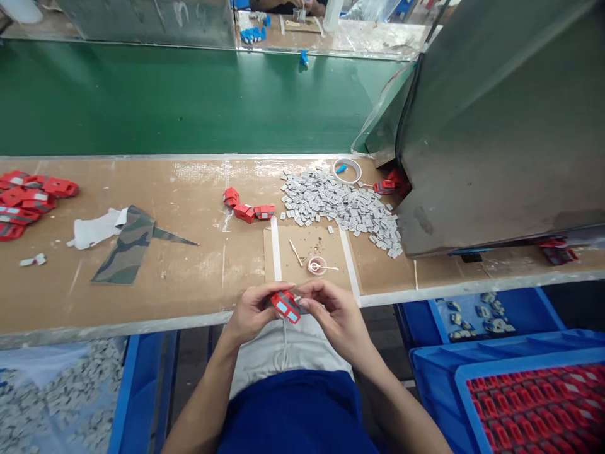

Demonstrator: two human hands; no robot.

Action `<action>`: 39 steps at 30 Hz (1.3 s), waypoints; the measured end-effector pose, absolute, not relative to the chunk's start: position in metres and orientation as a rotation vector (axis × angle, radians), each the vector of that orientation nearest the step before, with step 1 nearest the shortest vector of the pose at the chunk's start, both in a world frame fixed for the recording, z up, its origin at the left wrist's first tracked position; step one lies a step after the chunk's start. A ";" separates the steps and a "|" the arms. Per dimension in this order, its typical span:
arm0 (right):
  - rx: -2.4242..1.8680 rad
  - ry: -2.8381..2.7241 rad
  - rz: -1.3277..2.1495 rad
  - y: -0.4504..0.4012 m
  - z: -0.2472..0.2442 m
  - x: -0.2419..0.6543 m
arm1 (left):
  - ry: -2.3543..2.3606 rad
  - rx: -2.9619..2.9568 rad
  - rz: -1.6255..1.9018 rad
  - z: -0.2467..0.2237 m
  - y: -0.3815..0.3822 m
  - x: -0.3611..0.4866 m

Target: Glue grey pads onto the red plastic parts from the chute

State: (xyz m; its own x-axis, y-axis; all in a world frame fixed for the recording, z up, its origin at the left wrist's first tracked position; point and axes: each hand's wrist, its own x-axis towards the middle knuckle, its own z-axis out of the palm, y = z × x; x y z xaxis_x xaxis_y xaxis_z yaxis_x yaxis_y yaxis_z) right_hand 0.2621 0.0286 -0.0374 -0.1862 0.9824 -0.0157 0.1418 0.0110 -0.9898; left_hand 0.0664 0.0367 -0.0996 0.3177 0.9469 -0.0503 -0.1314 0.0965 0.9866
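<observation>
My left hand (pixel 253 310) and my right hand (pixel 331 312) meet at the near edge of the brown bench (pixel 179 265), both gripping one small red plastic part (pixel 285 306) with pale blue-grey windows. The part is tilted between my fingertips, just over the bench edge above my lap. A pile of small grey pieces (pixel 340 205) lies on the bench beyond my right hand. Several loose red parts (pixel 246 209) sit just left of that pile. A small round dish (pixel 317 265) with a thin stick in it and a second stick (pixel 297 253) rest just ahead of my hands.
More red parts (pixel 28 202) lie at the far left, near a white rag and camouflage cloth (pixel 125 243). A tape roll (pixel 347 170) sits behind the grey pile. A grey metal housing (pixel 501 126) fills the right. Blue bins (pixel 534 397) hold red parts; a green conveyor (pixel 189 94) runs behind.
</observation>
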 end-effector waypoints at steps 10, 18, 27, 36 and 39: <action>-1.309 -1.489 1.119 0.024 -0.049 0.258 | 0.920 1.245 0.975 -0.102 0.036 0.067; -1.294 -1.797 0.944 0.022 -0.040 0.264 | 0.961 1.454 0.970 -0.100 0.037 0.067; -1.351 -1.918 0.759 0.008 -0.040 0.258 | 0.959 1.662 0.987 -0.097 0.037 0.067; -1.302 -1.446 1.387 0.014 -0.060 0.273 | 0.798 1.803 1.033 -0.099 0.041 0.069; -1.293 -1.352 1.427 0.011 -0.065 0.270 | 0.873 1.711 0.990 -0.100 0.040 0.068</action>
